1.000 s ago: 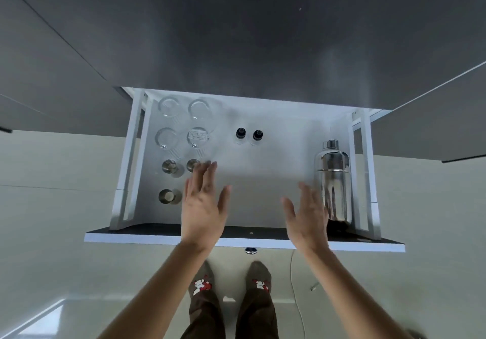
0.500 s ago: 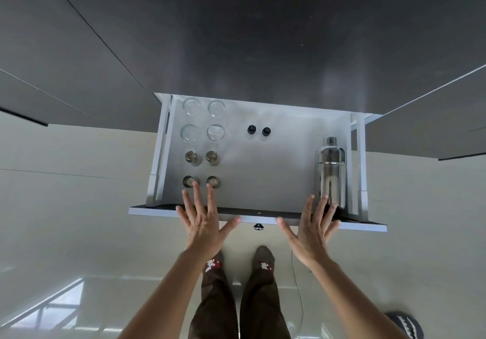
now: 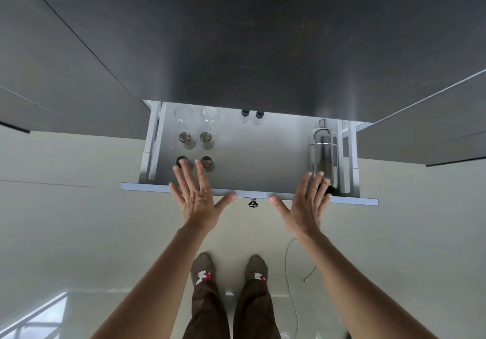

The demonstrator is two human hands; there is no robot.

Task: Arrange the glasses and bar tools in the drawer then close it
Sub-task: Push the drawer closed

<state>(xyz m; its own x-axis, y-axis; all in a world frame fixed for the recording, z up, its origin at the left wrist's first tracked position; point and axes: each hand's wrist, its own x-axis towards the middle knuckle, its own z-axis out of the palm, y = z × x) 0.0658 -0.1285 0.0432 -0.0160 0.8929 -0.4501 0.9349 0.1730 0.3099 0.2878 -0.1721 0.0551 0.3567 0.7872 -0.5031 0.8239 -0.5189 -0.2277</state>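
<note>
Left hand (image 3: 196,196) flat, fingers spread, empty, at drawer (image 3: 352,201) front edge; right hand (image 3: 306,204) same, beside knob (image 3: 253,203). Drawer half under desk (image 3: 263,36).

Inside: glasses (image 3: 184,113) far left, jiggers (image 3: 206,137) in front, two bottles (image 3: 252,115) at back, shaker (image 3: 323,149) upright at right wall.

Risks, judged:
- hard shove: tall shaker tips, rolls into glass.
- upright stemware rattles, knocks together.
- fingertips over front edge: pinch against cabinet face.
- uneven push by two hands: drawer skews on runners.
</note>
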